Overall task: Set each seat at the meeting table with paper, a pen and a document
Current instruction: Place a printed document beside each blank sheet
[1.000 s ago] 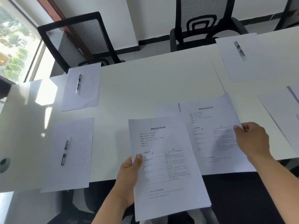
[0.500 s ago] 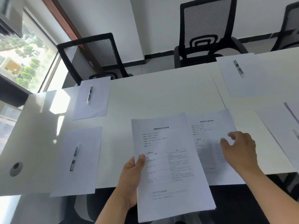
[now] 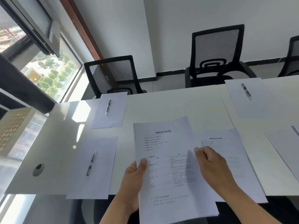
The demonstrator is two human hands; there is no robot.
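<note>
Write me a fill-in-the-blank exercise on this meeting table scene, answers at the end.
1. The left hand grips a stack of printed ____.
2. On each blank sheet by the window side lies one ____.
3. The right hand hovers over the held stack, holding ____.
4. A printed document lies flat on the ____, under the right hand.

Missing words: documents; pen; nothing; table

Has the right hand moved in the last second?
Yes. The right hand left the right edge of the document on the table and came left toward the held stack.
</note>
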